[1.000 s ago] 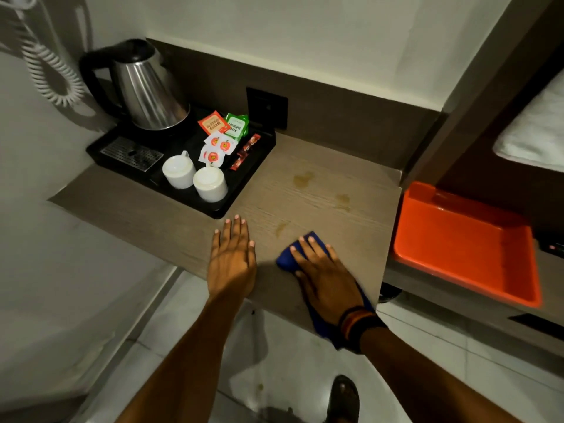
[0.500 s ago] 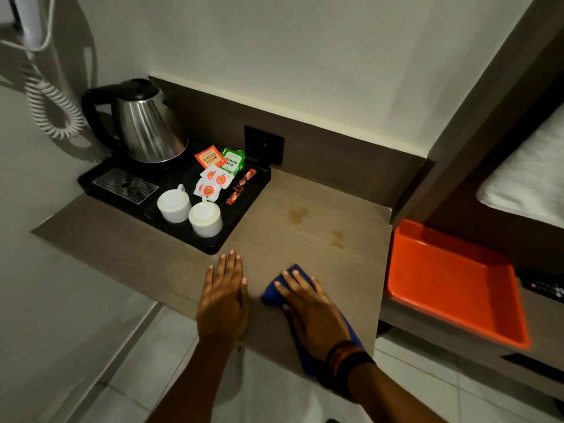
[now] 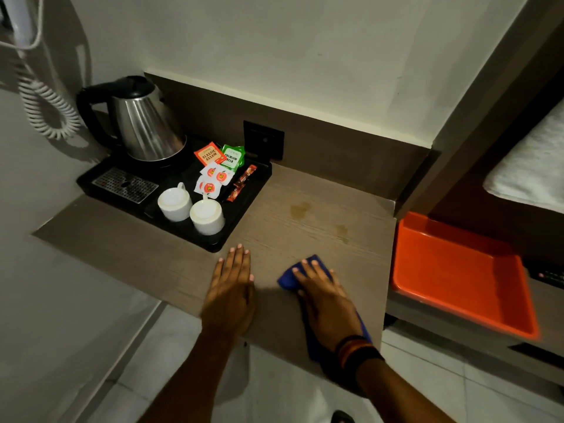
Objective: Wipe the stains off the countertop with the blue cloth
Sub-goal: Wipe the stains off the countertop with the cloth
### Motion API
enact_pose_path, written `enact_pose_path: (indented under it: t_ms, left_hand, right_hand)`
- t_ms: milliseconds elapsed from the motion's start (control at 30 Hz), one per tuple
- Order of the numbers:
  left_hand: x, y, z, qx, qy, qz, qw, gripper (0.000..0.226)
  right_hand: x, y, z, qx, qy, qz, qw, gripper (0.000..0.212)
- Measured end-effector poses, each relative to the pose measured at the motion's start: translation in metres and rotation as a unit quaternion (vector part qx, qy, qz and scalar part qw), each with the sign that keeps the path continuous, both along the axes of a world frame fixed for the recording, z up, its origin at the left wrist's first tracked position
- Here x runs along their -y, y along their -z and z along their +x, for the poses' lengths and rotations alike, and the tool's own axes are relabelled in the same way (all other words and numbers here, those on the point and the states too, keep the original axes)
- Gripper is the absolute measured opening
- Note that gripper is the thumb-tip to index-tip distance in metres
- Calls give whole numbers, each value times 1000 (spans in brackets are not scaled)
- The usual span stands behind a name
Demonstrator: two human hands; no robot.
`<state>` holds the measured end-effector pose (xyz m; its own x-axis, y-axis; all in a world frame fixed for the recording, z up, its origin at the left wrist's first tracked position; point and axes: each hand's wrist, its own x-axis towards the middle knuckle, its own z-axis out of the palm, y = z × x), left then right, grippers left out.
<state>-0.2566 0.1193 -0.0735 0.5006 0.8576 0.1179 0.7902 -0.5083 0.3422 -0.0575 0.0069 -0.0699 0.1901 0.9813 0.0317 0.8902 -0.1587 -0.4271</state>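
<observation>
The wood-grain countertop (image 3: 317,190) carries two yellowish stains, a larger stain (image 3: 300,209) near the middle and a smaller stain (image 3: 341,230) to its right. My right hand (image 3: 323,300) lies flat on the blue cloth (image 3: 288,277), pressing it to the counter near the front edge, below both stains. Most of the cloth is hidden under the hand, and one end hangs past the edge by my wrist. My left hand (image 3: 232,288) rests flat on the counter beside it, fingers together, holding nothing.
A black tray (image 3: 247,206) at the left holds a steel kettle (image 3: 143,126), two white cups (image 3: 190,210) and tea sachets (image 3: 219,166). An orange tray (image 3: 457,270) sits on a lower shelf to the right. A wall socket (image 3: 264,140) sits behind, and a coiled cord (image 3: 45,108) hangs at far left.
The view has tilted, so the whole scene sits lower in the frame. A small stain ahead of the cloth one second ago no longer shows. Both hands keep their places near the front edge.
</observation>
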Motion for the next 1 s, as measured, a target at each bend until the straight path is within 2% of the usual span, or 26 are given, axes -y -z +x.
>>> enact_pose_path:
  t_ms: [100,167,267,367,433,500,633,700,833,900,1000]
  left_hand:
    - [-7,1,1,30,9,-38,999,55]
    - [-7,4,1,42,17,-31,998,54]
    - [-5,8,-1,38,28,-9,999,57]
    - [-6,4,1,44,30,-19,998,59]
    - [-7,-1,3,52,26,-36,998,59]
    - [-7,-3,2,58,20,-46,997,58]
    - [-7,-1,0,70,13,-47,996,56]
    - [-6,3,-1,61,16,-28,998,57]
    - [-9,11,-2,44,21,-36,998,61]
    - [-9,12,-2,45,24,-52,997,63]
    - [-7,7,-1,31,29,-53,998,64]
  right_hand:
    - [6,2,43,-9,104,6,994,48]
    - [-17,3,64,3,187,4,982,48]
    - [-73,0,69,24,237,-12,971,52]
    - [-99,1,40,18,170,-16,985,54]
    - [-78,4,22,37,69,-3,997,53]
    - [-44,5,26,28,22,7,999,53]
    - [-26,6,76,-11,137,20,990,49]
    - [-55,5,97,-8,181,28,983,47]
    - [-142,-3,110,-36,199,35,979,47]
    - [-172,-9,101,-38,166,26,985,48]
    - [-170,-15,65,-6,13,-4,1000,50]
